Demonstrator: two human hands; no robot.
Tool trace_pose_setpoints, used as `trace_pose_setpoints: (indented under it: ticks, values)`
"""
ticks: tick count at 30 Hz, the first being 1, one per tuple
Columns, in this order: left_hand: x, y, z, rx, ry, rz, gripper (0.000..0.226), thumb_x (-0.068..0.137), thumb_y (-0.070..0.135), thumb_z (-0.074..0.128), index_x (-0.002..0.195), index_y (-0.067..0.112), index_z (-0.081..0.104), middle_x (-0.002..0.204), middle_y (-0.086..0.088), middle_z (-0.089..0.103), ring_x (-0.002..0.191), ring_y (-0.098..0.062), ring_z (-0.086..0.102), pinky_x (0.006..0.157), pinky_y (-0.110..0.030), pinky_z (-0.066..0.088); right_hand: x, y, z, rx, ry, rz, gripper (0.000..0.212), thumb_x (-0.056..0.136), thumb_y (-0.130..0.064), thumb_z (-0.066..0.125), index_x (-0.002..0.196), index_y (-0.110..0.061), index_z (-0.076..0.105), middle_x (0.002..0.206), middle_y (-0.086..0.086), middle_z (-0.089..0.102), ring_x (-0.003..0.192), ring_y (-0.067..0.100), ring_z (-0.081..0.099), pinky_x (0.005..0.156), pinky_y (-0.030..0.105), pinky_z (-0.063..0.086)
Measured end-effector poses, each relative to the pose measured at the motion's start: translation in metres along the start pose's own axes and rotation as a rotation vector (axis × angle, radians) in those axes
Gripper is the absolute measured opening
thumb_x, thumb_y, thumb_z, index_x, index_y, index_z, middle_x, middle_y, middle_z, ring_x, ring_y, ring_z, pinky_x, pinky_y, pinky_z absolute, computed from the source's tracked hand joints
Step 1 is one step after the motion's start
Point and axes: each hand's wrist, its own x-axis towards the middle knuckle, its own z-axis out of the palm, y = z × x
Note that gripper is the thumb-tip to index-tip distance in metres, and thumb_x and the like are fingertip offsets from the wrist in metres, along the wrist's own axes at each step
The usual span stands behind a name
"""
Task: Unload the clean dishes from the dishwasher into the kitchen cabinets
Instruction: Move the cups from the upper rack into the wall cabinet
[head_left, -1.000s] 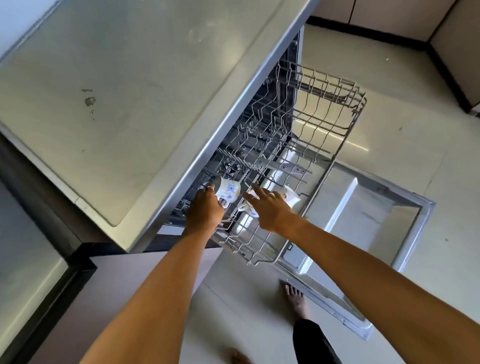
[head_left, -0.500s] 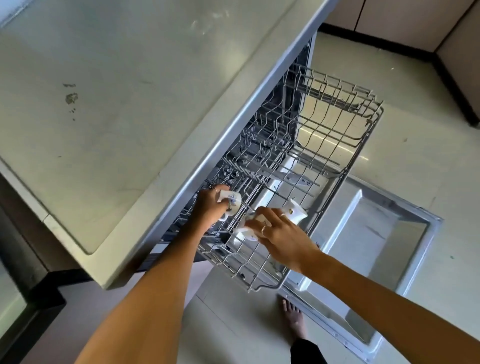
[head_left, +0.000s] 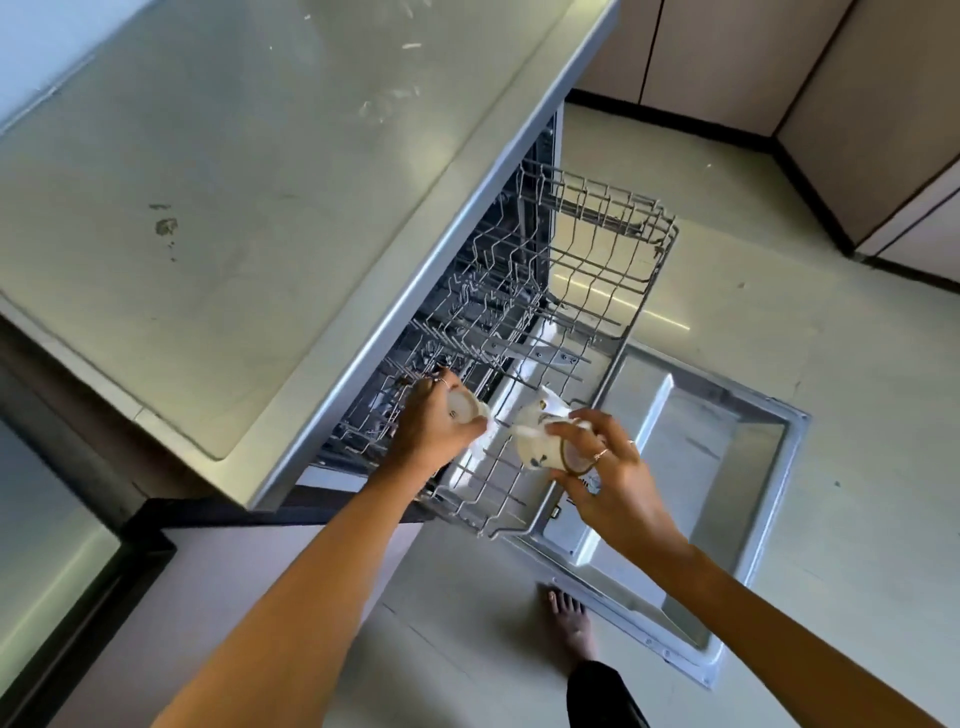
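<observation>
The dishwasher's wire upper rack (head_left: 597, 291) is pulled out from under the counter, above the lowered door (head_left: 727, 467). My left hand (head_left: 434, 426) grips a small white cup (head_left: 465, 408) just above the rack's near left part. My right hand (head_left: 602, 470) holds a second white patterned cup (head_left: 543, 441) tipped on its side, lifted over the rack's near edge. The rest of the rack looks bare of dishes.
A grey countertop (head_left: 234, 208) overhangs the dishwasher on the left. Beige cabinets (head_left: 779, 62) line the far wall and right side. My bare foot (head_left: 571, 618) stands on the pale floor beside the open door.
Both hands have lifted their cups up out of the rack and drawn back toward me. The right cup has tipped over sideways in my fingers.
</observation>
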Motion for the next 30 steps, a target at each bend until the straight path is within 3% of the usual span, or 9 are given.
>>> trace_pose_setpoints:
  ticks: [5, 8, 10, 13, 18, 22, 26, 28, 30]
  values:
    - [-0.085, 0.025, -0.026, -0.365, -0.203, 0.058, 0.036, 0.082, 0.033, 0.071, 0.111, 0.020, 0.053, 0.093, -0.004, 0.066, 0.057, -0.013, 0.070, 0.050, -0.026, 0.056, -0.035, -0.045, -0.035, 0.048, 0.140, 0.066, 0.049, 0.077, -0.019, 0.076, 0.121, -0.027, 0.058, 0.122, 0.000, 0.050, 0.104, 0.013, 0.053, 0.087, 0.033, 0.052]
    - [-0.135, 0.025, -0.053, -0.533, -0.230, 0.101, 0.024, 0.087, 0.027, 0.065, 0.110, 0.020, 0.060, 0.085, -0.008, 0.068, 0.059, -0.021, 0.070, 0.063, -0.046, 0.059, -0.059, -0.076, -0.051, 0.066, 0.175, 0.051, 0.049, 0.079, -0.019, 0.075, 0.123, -0.029, 0.056, 0.123, -0.009, 0.043, 0.107, 0.009, 0.051, 0.086, 0.038, 0.055]
    - [-0.167, 0.018, -0.080, -0.772, -0.270, 0.072, 0.016, 0.089, 0.021, 0.062, 0.105, 0.022, 0.066, 0.091, -0.011, 0.070, 0.061, -0.026, 0.068, 0.069, -0.041, 0.060, -0.071, -0.103, -0.059, 0.057, 0.205, 0.015, 0.050, 0.079, -0.019, 0.074, 0.124, -0.032, 0.055, 0.124, -0.011, 0.042, 0.109, 0.013, 0.052, 0.085, 0.042, 0.056]
    - [-0.214, 0.007, -0.129, -1.096, -0.306, 0.060, 0.014, 0.088, 0.015, 0.060, 0.100, 0.020, 0.066, 0.090, -0.009, 0.070, 0.056, -0.026, 0.066, 0.056, -0.023, 0.058, -0.082, -0.150, -0.068, 0.069, 0.246, -0.049, 0.047, 0.079, -0.026, 0.071, 0.123, -0.031, 0.055, 0.125, -0.003, 0.046, 0.108, 0.021, 0.055, 0.084, 0.041, 0.057]
    - [-0.305, -0.040, -0.216, -1.175, -0.275, 0.291, 0.047, 0.074, -0.003, 0.072, 0.112, 0.018, 0.055, 0.101, -0.008, 0.068, 0.069, -0.024, 0.067, 0.068, -0.023, 0.057, -0.091, -0.250, -0.058, 0.206, 0.234, -0.127, 0.046, 0.077, -0.032, 0.068, 0.121, -0.030, 0.055, 0.122, -0.004, 0.047, 0.093, 0.017, 0.059, 0.080, 0.016, 0.054]
    - [-0.380, -0.083, -0.271, -1.035, -0.049, 0.365, 0.058, 0.073, -0.019, 0.063, 0.120, 0.013, 0.050, 0.107, -0.010, 0.066, 0.085, -0.024, 0.066, 0.075, -0.029, 0.056, -0.088, -0.328, -0.032, 0.262, 0.166, -0.233, 0.046, 0.078, -0.028, 0.071, 0.122, -0.029, 0.055, 0.121, -0.004, 0.047, 0.095, 0.012, 0.060, 0.076, 0.014, 0.054]
    - [-0.444, -0.123, -0.317, -0.870, 0.269, 0.299, 0.051, 0.075, -0.008, 0.070, 0.118, 0.016, 0.056, 0.100, -0.008, 0.070, 0.083, -0.028, 0.067, 0.079, -0.038, 0.058, -0.083, -0.403, -0.004, 0.310, 0.091, -0.349, 0.043, 0.075, -0.033, 0.071, 0.115, -0.035, 0.056, 0.116, -0.009, 0.049, 0.091, -0.002, 0.058, 0.073, 0.007, 0.051]
    - [-0.472, -0.141, -0.341, -0.799, 0.435, 0.262, 0.045, 0.076, 0.002, 0.074, 0.116, 0.017, 0.060, 0.098, -0.009, 0.071, 0.081, -0.027, 0.068, 0.072, -0.036, 0.059, -0.077, -0.442, 0.012, 0.398, 0.003, -0.415, 0.043, 0.075, -0.027, 0.072, 0.113, -0.039, 0.055, 0.115, -0.009, 0.051, 0.097, -0.006, 0.056, 0.072, 0.004, 0.049]
    - [-0.497, -0.155, -0.369, -0.761, 0.618, 0.230, 0.041, 0.078, 0.009, 0.074, 0.116, 0.013, 0.061, 0.090, -0.012, 0.072, 0.066, -0.019, 0.067, 0.056, -0.024, 0.054, -0.068, -0.485, 0.025, 0.499, -0.044, -0.481, 0.047, 0.069, -0.030, 0.073, 0.109, -0.045, 0.052, 0.110, -0.010, 0.055, 0.096, -0.006, 0.058, 0.071, 0.002, 0.047]
